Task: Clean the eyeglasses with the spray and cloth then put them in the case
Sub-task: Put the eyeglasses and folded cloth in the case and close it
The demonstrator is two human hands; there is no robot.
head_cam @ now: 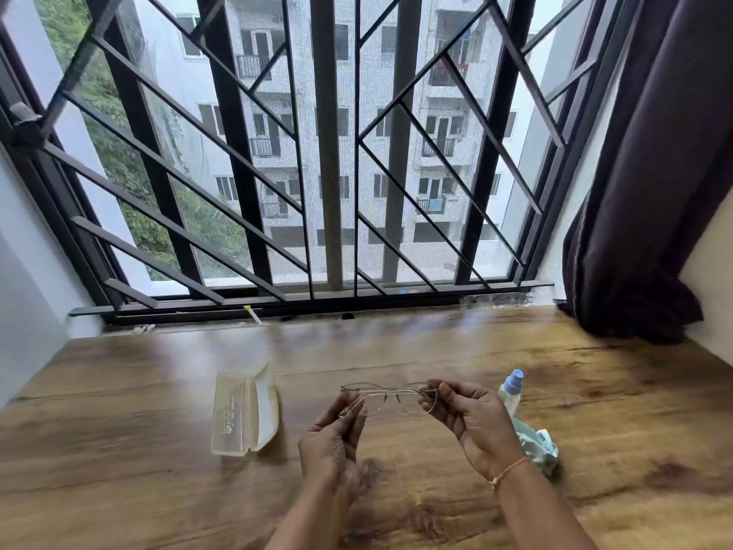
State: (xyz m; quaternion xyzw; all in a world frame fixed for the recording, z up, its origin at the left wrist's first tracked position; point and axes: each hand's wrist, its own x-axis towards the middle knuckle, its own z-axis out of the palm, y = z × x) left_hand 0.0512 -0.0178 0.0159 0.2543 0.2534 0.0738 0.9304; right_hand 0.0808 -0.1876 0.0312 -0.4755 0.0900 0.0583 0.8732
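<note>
Thin-framed eyeglasses [390,395] hang in the air above the wooden table [158,490], held between both hands. My left hand [337,438] pinches the left side of the frame near its temple. My right hand [472,422] pinches the right side. A pale translucent case [244,412] lies open on the table to the left of the hands. Behind my right hand stands a small spray bottle [511,391] with a blue cap. A light blue-green cloth [537,446] lies crumpled beside it, partly hidden by my right wrist.
A barred window [329,152] runs along the table's far edge. A dark curtain [650,172] hangs at the right, its hem reaching the table's back right corner. White walls close in on both sides.
</note>
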